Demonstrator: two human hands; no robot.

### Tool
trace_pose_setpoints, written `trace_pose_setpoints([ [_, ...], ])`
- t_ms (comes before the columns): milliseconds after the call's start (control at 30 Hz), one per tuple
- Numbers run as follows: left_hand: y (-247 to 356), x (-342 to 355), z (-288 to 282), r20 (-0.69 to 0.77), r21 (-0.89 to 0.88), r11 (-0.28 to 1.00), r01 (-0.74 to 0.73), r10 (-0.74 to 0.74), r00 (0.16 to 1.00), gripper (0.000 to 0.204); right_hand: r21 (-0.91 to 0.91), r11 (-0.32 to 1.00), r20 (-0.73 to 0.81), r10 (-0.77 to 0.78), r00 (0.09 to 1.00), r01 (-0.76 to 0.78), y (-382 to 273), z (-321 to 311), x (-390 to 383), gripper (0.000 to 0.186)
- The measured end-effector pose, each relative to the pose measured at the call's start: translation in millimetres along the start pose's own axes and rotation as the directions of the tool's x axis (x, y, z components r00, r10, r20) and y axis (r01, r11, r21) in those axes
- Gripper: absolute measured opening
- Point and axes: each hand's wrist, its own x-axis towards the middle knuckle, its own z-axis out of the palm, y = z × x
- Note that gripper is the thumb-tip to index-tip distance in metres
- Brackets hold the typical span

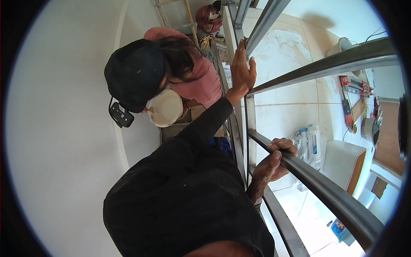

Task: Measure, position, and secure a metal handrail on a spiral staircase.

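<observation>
My left hand (pixel 242 76) lies with its fingers stretched out and the thumb apart against the grey metal frame (pixel 248 43). It holds nothing. Lower down, my right hand (pixel 274 160) is closed around a grey metal rail (pixel 329 203), with the thumb on the near side and the fingers curled over the top. A second metal rail (pixel 325 68) slants away to the right between and beyond my hands. My black sleeve (pixel 205 118) crosses beside the frame.
Close on the left, a person in a black cap (pixel 135 70) and pink top holds a white bucket (pixel 165 108). Farther off, another person (pixel 209 19) crouches near orange sparks (pixel 205 41). Beyond the rails, a red-and-grey tool (pixel 357 85) and grey bucket (pixel 368 130) stand on pale tiles.
</observation>
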Motion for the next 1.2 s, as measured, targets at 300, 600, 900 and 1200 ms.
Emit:
trace_pose_setpoints([
  [300,-1.1,11.3,-3.1,-0.155,-0.224,0.974,-0.017,-0.018,0.988,0.035,0.003,1.0,-0.006,-0.031,0.999,0.031,6.4,-7.8,-1.8,0.03],
  [600,-45.1,20.6,8.4,-0.16,-0.485,0.862,0.146,-0.252,0.955,0.041,0.005,1.0,0.009,-0.004,1.0,0.004,6.2,-6.6,-3.1,0.03],
  [900,-25.7,42.4,-0.5,-0.129,-0.493,0.865,0.099,-0.185,0.974,0.037,-0.013,1.0,-0.015,-0.016,1.0,0.015,7.2,-6.2,-3.2,0.033],
  [1200,-6.6,44.1,21.6,-0.15,-0.242,0.959,-0.149,0.115,0.982,0.048,-0.09,0.994,-0.002,-0.054,0.999,0.054,9.6,1.4,2.7,0.037],
])
